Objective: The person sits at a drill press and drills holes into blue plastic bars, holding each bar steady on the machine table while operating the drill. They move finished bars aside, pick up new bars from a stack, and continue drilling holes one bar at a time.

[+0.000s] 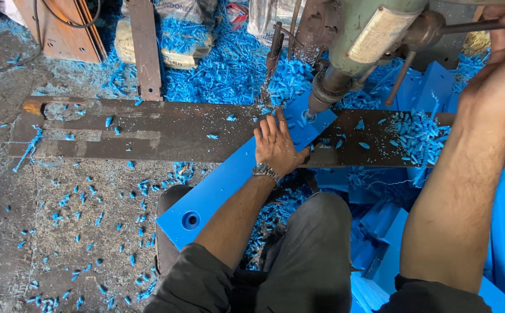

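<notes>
- Near the middle of the frame, the left hand [277, 144] lies flat, fingers spread wide, pressing down on a long blue plastic bar [229, 179]; it grips nothing, only pins the bar.
- That bar runs on a slant, its long axis going from lower left, where a round hole [191, 220] shows near its end, up to the right, where its far end sits under the drill spindle [322, 93].
- Its upper part rests across a dark steel plate [148, 130] that serves as the surface; the lower end hangs out past the plate over the floor.
- At the upper right corner, the right hand [504, 35] is raised and wrapped around the thin metal feed lever [467, 26] of the green drill press [374, 29].
- The left hand is much the nearer to the bar, just left of and below the drill tip; the right hand is well apart from the bar.
- Blue shavings [229, 69] litter the floor and plate all round.
</notes>
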